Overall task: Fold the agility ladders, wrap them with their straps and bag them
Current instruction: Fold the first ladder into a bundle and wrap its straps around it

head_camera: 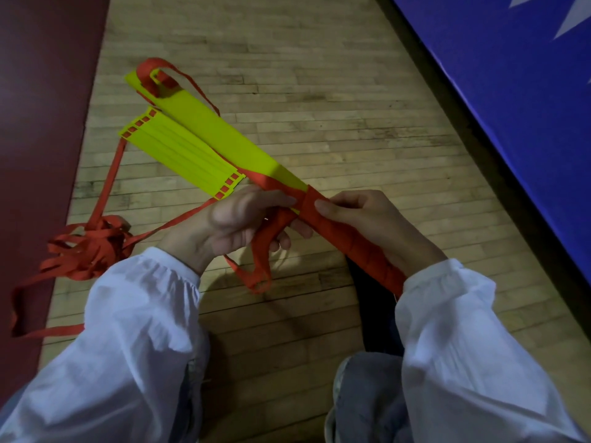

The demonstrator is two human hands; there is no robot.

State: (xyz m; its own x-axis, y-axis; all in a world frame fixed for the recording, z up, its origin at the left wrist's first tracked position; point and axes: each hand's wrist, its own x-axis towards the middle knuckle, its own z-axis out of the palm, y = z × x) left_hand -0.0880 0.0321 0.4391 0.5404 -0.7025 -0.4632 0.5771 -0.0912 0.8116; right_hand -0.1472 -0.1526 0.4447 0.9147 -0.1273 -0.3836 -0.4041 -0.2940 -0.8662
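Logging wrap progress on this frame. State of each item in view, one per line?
held rung bundle: near end strap-wrapped, far end bare
second rung stack: flat on floor, unwrapped
loose strap pile: tangled on floor
left hand: shut on strap
right hand: shut on wrapped end
bag: not in view

Two hands [243,219], two yellow rung stacks [179,155], one red strap tangle [92,247]

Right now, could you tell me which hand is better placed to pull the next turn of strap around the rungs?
The left hand, probably: its fingers already pinch the loose red strap where it leaves the wrapping, while the right hand steadies the wrapped end of the yellow rung bundle.
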